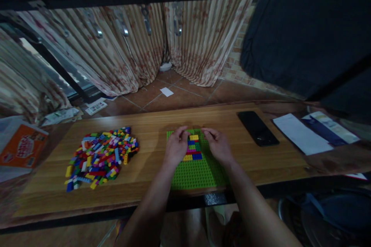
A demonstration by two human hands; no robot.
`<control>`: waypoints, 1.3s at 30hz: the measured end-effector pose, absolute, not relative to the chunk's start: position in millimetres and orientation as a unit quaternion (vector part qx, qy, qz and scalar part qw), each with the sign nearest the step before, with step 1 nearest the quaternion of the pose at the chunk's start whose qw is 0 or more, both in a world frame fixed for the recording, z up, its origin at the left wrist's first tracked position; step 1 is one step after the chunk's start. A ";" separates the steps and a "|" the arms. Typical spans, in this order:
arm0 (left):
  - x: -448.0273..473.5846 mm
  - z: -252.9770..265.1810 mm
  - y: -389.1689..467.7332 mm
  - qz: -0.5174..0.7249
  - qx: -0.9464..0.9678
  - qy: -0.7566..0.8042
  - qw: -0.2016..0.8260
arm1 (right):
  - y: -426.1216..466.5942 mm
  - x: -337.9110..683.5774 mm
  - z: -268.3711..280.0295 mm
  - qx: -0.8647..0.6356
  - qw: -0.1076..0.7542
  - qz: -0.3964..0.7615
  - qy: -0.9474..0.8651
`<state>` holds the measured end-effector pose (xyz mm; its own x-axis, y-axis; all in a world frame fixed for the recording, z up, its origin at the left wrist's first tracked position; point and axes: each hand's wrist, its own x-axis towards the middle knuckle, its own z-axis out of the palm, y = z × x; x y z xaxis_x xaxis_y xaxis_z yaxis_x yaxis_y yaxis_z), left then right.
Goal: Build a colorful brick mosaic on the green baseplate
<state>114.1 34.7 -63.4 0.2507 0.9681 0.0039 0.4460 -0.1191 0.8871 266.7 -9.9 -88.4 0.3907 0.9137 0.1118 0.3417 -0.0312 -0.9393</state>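
A green baseplate (193, 177) lies on the wooden board in front of me. Rows of coloured toy bricks (194, 147), yellow, blue, green, purple and red, are set on its upper half. My left hand (176, 144) is over the plate at the left of these rows, its thumb and fingers curled together. Opposite it, my right hand (218, 145) hovers over the plate's right side with the fingertips pinched near its far edge. Whatever either pinch holds is too small or hidden to make out.
A pile of loose toy bricks (101, 158) covers the left of the wooden board (150, 123). A black smartphone (257, 128) lies to the right, with white paper (301, 133) beyond it. An orange-labelled plastic box (21, 148) stands at far left. A dark bar crosses overhead.
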 end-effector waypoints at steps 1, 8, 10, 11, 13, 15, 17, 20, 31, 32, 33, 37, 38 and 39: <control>114.9 -63.5 34.4 0.322 0.677 0.519 0.411 | -10.2 266.5 -86.9 -0.663 0.506 0.273 -0.480; 121.1 -65.4 30.4 0.329 0.684 0.510 0.405 | -18.4 260.8 -73.9 -0.670 0.492 0.215 -0.513; 121.7 -67.3 30.9 0.337 0.674 0.513 0.412 | -21.3 257.3 -73.5 -0.670 0.489 0.216 -0.515; 121.8 -68.5 31.4 0.342 0.668 0.514 0.416 | -22.6 255.2 -73.9 -0.667 0.488 0.222 -0.517; 122.0 -70.7 32.3 0.349 0.657 0.517 0.424 | -24.9 251.0 -75.6 -0.662 0.485 0.238 -0.519; 122.2 -71.9 32.8 0.350 0.652 0.519 0.428 | -26.7 247.4 -77.0 -0.663 0.482 0.243 -0.519; 122.7 -71.7 33.0 0.351 0.650 0.520 0.429 | -28.5 244.3 -77.4 -0.667 0.481 0.240 -0.516; 124.2 -70.1 33.1 0.347 0.648 0.526 0.427 | -31.4 237.8 -75.3 -0.681 0.467 0.216 -0.521; 123.9 -75.6 26.2 0.364 0.675 0.512 0.387 | -41.2 222.9 -78.9 -0.703 0.382 0.135 -0.584; 122.9 -75.7 26.3 0.362 0.676 0.516 0.382 | -41.2 221.6 -81.9 -0.699 0.383 0.134 -0.589; 121.6 -75.7 26.6 0.361 0.675 0.520 0.379 | -41.1 219.7 -85.0 -0.693 0.384 0.130 -0.596; 114.9 -73.8 29.8 0.377 0.667 0.517 0.381 | -37.9 207.1 -96.7 -0.669 0.390 0.095 -0.626; 113.2 -73.2 30.9 0.382 0.668 0.511 0.383 | -36.4 204.0 -98.6 -0.666 0.391 0.087 -0.629; 111.7 -72.8 32.0 0.385 0.671 0.504 0.385 | -34.8 201.5 -99.9 -0.666 0.392 0.082 -0.630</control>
